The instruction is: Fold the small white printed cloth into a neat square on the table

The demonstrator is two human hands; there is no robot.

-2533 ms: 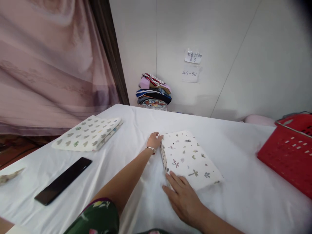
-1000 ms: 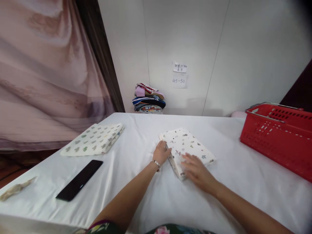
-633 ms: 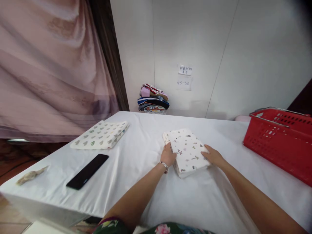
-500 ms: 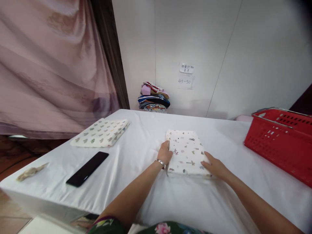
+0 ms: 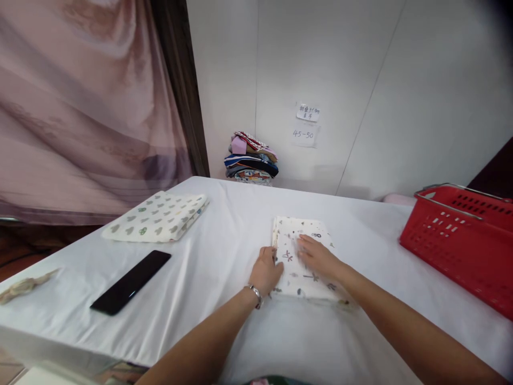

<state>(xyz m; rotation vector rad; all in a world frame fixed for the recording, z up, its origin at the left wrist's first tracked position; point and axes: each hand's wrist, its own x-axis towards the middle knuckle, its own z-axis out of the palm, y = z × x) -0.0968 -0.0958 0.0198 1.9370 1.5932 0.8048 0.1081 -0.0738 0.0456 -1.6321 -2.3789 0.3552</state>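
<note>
A folded white cloth [image 5: 296, 283] with small printed palm trees and other motifs lies on the white-covered table in front of me. My left hand [image 5: 265, 271] rests against its left edge, thumb on the top and fingers stretched along the side, not wrapped round it. Over the top of the cloth lies my right hand [image 5: 320, 259], flat with fingers extended and slightly blurred. Neither hand holds anything. A second folded cloth [image 5: 158, 216], cream with grey-green prints, lies apart on the left.
A black phone [image 5: 131, 282] and a twisted beige piece of material [image 5: 26, 286] lie at the left. At right stands a red basket [image 5: 460, 246] with metal handles. A stack of folded fabrics [image 5: 251, 159] sits behind the table's far edge, against the wall.
My right hand has moved from the cloth's right edge leftward onto its top. My left hand has shifted slightly down along the left edge. The view has turned a little.
</note>
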